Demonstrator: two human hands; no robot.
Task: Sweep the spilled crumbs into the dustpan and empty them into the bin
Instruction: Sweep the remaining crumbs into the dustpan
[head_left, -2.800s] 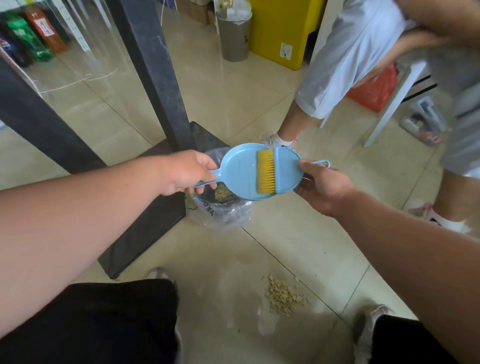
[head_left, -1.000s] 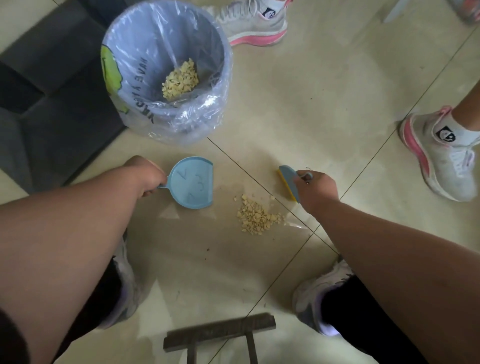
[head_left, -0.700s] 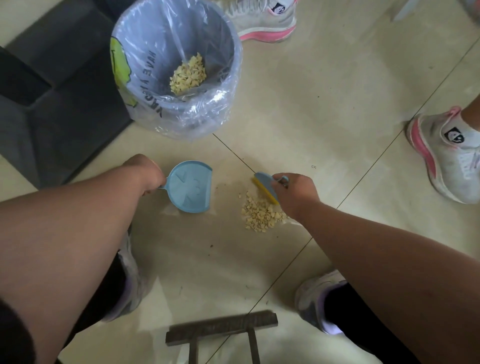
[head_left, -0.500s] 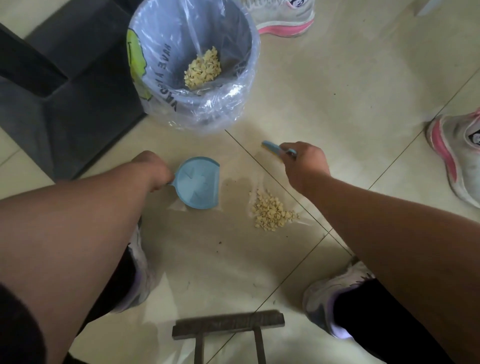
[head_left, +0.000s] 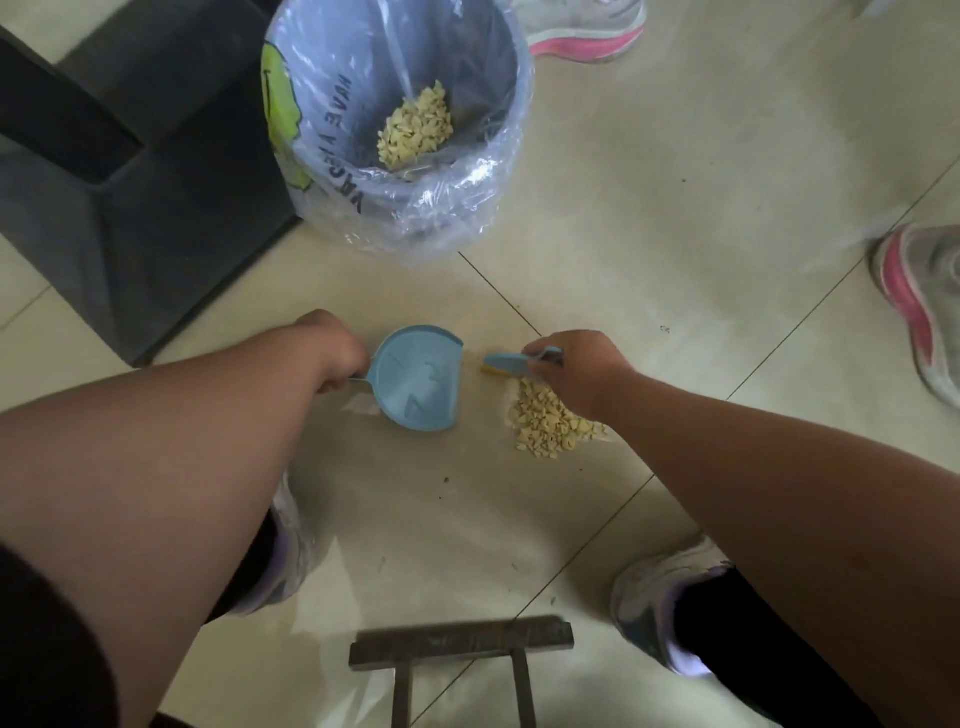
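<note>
A pile of pale yellow crumbs (head_left: 545, 423) lies on the tiled floor. My left hand (head_left: 332, 351) grips the handle of a small blue dustpan (head_left: 418, 379), which rests on the floor just left of the pile with its open edge toward it. My right hand (head_left: 576, 371) holds a small blue brush (head_left: 506, 362) with yellow bristles, at the far edge of the pile. A bin (head_left: 400, 130) lined with a clear plastic bag stands beyond, with crumbs at its bottom.
A dark table base (head_left: 130, 208) lies left of the bin. Another person's pink-soled shoes (head_left: 919, 306) are at the right and top edges. My own shoes (head_left: 660, 597) flank a dark metal bar (head_left: 462, 647) on the floor near me.
My right hand has brought the brush back down from beyond the pile to its far left edge. The dustpan stays on the floor in my left hand.
</note>
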